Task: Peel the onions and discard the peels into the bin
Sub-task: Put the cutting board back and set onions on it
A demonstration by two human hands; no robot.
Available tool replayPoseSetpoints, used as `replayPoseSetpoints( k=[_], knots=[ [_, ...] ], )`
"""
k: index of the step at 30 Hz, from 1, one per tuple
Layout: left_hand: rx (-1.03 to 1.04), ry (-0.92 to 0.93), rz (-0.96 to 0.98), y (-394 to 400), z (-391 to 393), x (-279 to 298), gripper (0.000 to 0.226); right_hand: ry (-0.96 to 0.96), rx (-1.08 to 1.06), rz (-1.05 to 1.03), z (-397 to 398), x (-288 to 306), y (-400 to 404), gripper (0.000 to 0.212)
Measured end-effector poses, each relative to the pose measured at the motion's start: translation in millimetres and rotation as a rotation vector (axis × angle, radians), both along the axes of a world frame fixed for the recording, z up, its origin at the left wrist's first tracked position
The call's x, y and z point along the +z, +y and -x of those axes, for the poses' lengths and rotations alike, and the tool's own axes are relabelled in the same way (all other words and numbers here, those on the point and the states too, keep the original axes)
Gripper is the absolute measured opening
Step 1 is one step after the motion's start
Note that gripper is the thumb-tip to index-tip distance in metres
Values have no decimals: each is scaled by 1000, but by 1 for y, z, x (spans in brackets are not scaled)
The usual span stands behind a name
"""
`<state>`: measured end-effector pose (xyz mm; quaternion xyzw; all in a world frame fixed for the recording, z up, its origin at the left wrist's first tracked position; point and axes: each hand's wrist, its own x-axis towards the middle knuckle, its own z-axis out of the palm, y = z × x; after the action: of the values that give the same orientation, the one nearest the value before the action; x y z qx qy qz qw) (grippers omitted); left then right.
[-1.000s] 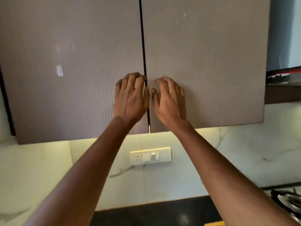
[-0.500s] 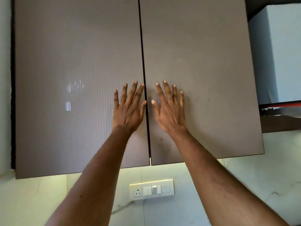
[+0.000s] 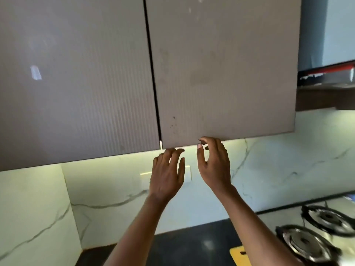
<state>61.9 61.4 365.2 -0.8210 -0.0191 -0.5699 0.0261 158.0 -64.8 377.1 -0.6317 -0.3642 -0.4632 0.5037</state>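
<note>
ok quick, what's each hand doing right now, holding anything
Left hand: open, fingers loosely curled, holding nothing.
Right hand: open, fingertips at the bottom edge of the right cabinet door, no grip on it.

Cabinet doors [image 3: 221, 73] are showing a matt grey-brown finish with fine vertical ribbing, faintly reflecting light on the left one. Backsplash [image 3: 288, 169] is looking like glossy white marble with thin grey veins. Countertop [image 3: 182, 244] is reading as dark polished stone. Burners [image 3: 305, 242] are showing shiny metal at the counter's right edge. Yellow board [image 3: 240, 255] is looking like smooth plastic.
</note>
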Motion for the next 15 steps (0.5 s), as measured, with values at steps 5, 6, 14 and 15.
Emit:
replayPoseSetpoints(
  k=[5, 6, 14, 15],
  knots=[
    [-121, 173, 75, -34, -39, -39, 30, 150, -26, 55, -27, -43, -48, 18],
    [-148, 200, 89, -43, -47, -50, 30, 182, -50, 61, -31, -55, -58, 18],
    [-345, 543, 209, -123, -108, -168, 30, 555, -207, 116, -55, -180, -143, 20],
    [-359, 602, 220, -131, -113, -187, 29, 610, -225, 129, -56, -200, -154, 20]
  ],
)
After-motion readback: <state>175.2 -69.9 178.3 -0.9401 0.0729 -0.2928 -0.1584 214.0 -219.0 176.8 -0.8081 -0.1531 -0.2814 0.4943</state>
